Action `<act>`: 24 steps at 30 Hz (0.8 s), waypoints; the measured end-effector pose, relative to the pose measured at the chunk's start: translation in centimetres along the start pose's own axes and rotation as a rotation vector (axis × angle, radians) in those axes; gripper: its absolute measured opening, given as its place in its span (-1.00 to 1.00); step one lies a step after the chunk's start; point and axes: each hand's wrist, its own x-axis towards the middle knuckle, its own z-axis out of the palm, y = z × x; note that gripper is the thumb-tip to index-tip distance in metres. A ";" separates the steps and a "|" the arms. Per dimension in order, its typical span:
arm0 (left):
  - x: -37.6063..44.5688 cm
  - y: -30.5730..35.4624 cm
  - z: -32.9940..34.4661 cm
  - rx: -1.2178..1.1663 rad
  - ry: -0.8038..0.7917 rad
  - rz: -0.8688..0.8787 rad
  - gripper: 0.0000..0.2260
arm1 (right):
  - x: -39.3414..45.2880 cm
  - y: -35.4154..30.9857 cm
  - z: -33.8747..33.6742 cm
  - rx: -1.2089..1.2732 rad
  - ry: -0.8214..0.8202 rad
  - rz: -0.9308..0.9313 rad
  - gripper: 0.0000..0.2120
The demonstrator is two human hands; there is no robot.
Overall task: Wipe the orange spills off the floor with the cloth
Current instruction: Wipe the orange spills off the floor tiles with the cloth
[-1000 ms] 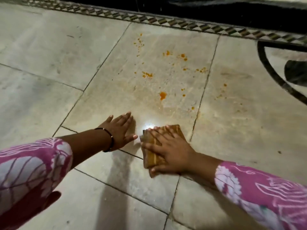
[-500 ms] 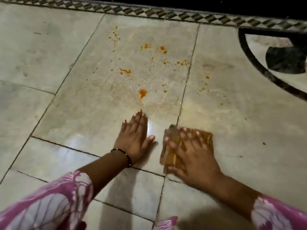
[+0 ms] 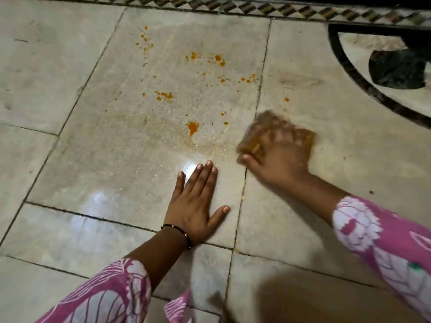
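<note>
Marble floor (image 3: 70, 66), pale polished slabs, dark grout lines, patterned border strip (image 3: 256, 7) along top, black inlay (image 3: 396, 68) at right. Right hand (image 3: 279, 159) pressing flat on cloth (image 3: 261, 136), fingers spread over it, heavily blurred; exact finger pose hard to tell. Now across the grout line on the right slab, up and right from half a second ago, when cloth sat low astride that line. Left hand (image 3: 196, 206) flat on floor, fingers straight and together, thumb out, bracing; black bead bracelet (image 3: 179, 231) at wrist; barely shifted. Pink-and-white patterned sleeves (image 3: 384, 241) on both arms.

Cloth: folded brown-tan pad, striped or ribbed look, soft, edges smeared by motion.

Spills (image 3: 193, 128): orange blobs and fine specks scattered over centre slab, a few on right slab above cloth; look thick, partly dried at edges. Faint yellowish haze around lower blob, likely smear from wiping. Judging by that: sweep under way, most spots untouched, task early.
</note>
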 end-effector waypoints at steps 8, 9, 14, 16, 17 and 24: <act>0.0 0.1 0.3 -0.001 0.033 -0.004 -0.30 | -9.9 5.7 1.4 0.001 -0.034 -0.203 -0.25; 0.0 0.2 0.3 -0.001 0.034 -0.001 -0.30 | -10.0 7.5 1.2 0.010 -0.011 -0.141 -0.25; -0.1 0.3 0.0 -0.008 0.028 -0.005 -0.29 | -3.9 10.1 0.1 0.005 0.118 0.201 -0.25; -0.1 0.2 0.1 -0.009 0.029 0.000 -0.29 | -1.4 8.0 -0.4 0.002 0.071 0.222 -0.21; -0.1 0.2 0.1 -0.013 0.030 0.001 -0.29 | -1.0 6.6 -0.5 -0.024 0.032 0.152 -0.18; -0.1 0.1 0.2 -0.007 0.044 -0.001 -0.29 | -9.1 3.0 0.4 -0.092 -0.079 -0.353 -0.21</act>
